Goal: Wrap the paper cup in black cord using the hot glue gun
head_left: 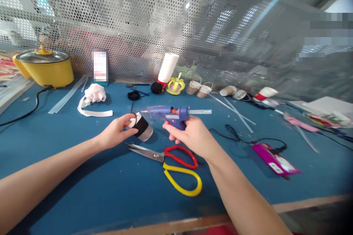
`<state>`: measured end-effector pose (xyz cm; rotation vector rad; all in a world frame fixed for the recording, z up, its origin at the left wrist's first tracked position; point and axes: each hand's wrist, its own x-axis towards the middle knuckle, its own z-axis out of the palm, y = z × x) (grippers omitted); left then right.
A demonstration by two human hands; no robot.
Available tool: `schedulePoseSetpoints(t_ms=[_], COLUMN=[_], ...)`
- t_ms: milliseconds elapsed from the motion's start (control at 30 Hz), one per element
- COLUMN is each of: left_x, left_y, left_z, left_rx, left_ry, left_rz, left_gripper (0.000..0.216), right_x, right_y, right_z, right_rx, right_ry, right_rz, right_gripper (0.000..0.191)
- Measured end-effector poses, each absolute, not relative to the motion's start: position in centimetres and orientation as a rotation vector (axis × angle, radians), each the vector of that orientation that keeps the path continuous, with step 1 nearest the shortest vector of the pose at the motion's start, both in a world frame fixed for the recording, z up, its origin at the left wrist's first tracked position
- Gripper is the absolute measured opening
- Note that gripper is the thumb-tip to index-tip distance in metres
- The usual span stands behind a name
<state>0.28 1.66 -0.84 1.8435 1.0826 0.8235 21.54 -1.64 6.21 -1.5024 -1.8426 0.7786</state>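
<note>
My right hand (190,134) is closed round the grip of a blue glue gun (168,112); its nozzle points left and a clear glue stick juts from its back. My left hand (117,130) holds a small paper cup wrapped in black yarn (142,127), tilted on its side just below the nozzle. Red-and-yellow scissors (176,165) lie open on the blue table (110,191) right in front of both hands.
A yellow electric pot (44,68) stands far left, white ribbon (93,97) beside it. Paper cups (202,89), a black yarn ball (156,87), a yellow crown shape (175,85) and glue sticks (234,112) line the back. A magenta power strip (275,159) lies right. Perforated metal screen behind.
</note>
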Motion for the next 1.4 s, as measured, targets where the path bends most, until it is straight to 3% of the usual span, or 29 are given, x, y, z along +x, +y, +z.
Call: schedulePoseSetpoints(t_ms=[400, 1033, 1400], left_x=[0.3, 0.3, 0.2], left_y=[1.7, 1.7, 1.6], left_z=[-1.1, -1.0, -0.9], left_rx=[1.846, 1.863, 1.839], left_ry=[1.071, 1.087, 1.034], left_rz=[0.856, 0.830, 0.811], left_gripper=[0.042, 0.043, 0.049], right_x=[21.2, 21.3, 21.4], right_y=[-2.5, -2.9, -3.1], right_z=[3.9, 3.3, 3.7], right_rx=[-1.425, -1.384, -1.437], right_ry=[-2.143, -2.238, -2.227], right_rz=[0.274, 0.041, 0.131], right_gripper=[0.014, 0.011, 0.012])
